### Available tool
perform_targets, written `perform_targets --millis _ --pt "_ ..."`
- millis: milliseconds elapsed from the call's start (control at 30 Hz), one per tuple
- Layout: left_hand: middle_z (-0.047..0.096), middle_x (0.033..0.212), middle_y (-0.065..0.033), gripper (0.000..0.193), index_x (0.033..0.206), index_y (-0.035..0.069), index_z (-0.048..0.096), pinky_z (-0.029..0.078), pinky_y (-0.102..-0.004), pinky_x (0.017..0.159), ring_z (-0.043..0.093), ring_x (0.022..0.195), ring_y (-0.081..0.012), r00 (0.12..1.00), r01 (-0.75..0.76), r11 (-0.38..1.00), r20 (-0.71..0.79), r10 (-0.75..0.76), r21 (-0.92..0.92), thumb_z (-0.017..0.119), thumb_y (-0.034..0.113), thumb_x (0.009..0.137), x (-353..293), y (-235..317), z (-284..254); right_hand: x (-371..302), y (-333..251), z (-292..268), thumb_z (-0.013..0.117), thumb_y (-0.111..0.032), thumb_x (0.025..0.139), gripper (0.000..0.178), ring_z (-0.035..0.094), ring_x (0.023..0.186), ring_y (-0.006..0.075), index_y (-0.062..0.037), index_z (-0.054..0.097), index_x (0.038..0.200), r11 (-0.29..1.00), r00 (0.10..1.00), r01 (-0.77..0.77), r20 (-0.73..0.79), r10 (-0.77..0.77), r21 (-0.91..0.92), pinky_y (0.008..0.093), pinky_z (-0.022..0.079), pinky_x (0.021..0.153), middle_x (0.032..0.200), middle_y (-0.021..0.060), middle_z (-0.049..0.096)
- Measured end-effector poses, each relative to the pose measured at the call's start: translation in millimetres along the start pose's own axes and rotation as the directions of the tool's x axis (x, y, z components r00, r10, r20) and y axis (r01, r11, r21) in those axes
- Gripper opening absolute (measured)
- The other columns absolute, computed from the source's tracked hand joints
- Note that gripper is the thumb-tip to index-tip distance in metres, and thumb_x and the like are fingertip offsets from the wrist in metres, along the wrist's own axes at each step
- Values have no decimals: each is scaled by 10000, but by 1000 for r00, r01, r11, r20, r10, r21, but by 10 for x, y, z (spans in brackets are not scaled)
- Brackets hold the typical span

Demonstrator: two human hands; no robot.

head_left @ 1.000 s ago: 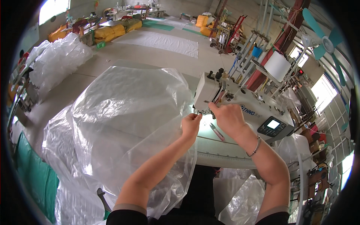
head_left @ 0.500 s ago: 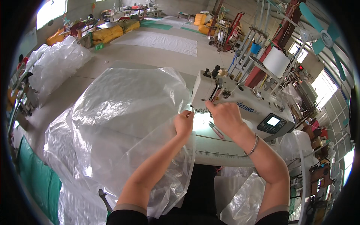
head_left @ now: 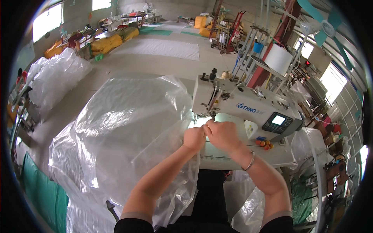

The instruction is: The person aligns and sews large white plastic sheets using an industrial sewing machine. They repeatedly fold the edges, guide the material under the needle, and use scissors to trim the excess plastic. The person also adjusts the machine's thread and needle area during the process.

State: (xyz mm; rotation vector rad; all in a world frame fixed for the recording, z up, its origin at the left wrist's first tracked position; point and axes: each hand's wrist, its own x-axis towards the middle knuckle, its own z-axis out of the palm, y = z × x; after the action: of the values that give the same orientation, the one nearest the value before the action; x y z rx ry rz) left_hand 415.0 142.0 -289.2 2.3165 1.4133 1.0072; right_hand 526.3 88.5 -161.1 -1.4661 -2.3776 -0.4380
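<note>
two bare hands meet at the middle of the frame, just below the needle end of a white sewing machine [head_left: 248, 97]. the left hand [head_left: 194, 139] has its fingers curled closed, and the right hand [head_left: 223, 135] is closed too, its thumb side touching or nearly touching the left; what they pinch between them is hidden, so i cannot tell whether either grips anything. a big clear plastic sheet [head_left: 124, 124] fills the left middle of the frame and spreads down to the lower edge, wrinkled and shiny, with the left forearm across it and its right edge near the left hand. a bright light shines on the machine bed behind the fingers. a ruler strip [head_left: 217, 158] runs along the front of the table below the right hand, and a thin bracelet [head_left: 250, 161] circles the right wrist. right of the hands are a small lit screen [head_left: 278, 119] on the machine and a cluster of little orange-red balls [head_left: 265, 145] under it. a large white thread cone [head_left: 278, 58] stands at upper right, near a blue-green fan [head_left: 328, 28]. crumpled clear plastic [head_left: 58, 79] is heaped at upper left, and a green sheet [head_left: 42, 190] hangs at lower left
</note>
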Motion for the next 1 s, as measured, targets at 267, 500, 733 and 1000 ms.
perform_targets --millis 267,500,733,1000 --pt "655 722 -103 99 933 146 670 495 -442 559 650 666 -319 936 -295 955 203 289 1 605 205 884 -497 379 -590 -359 207 735 637 -191 891 207 631 588 95 1 712 872 172 864 -433 352 360 885 254 486 537 672 62 683" --pt "660 861 -78 141 942 64 653 482 -427 896 635 881 -287 844 -534 844 25 535 -49 662 25 807 -176 496 -1018 -882 67 431 647 -125 845 163 632 533 121 28 691 813 250 912 -378 312 265 891 265 484 517 608 73 661" --pt "619 797 -78 57 864 63 632 509 -394 784 612 788 -272 763 -580 805 262 591 -125 636 36 815 98 237 -902 -1230 504 333 652 -143 856 153 632 562 109 5 690 848 294 884 -466 428 186 835 259 499 556 650 65 668" --pt "626 788 -79 63 833 53 614 503 -394 627 614 712 -292 795 -509 857 338 504 -83 602 111 853 116 100 -1030 -927 873 411 658 -206 848 196 658 754 317 -15 696 873 837 872 -468 -4 489 283 411 528 688 811 126 672"
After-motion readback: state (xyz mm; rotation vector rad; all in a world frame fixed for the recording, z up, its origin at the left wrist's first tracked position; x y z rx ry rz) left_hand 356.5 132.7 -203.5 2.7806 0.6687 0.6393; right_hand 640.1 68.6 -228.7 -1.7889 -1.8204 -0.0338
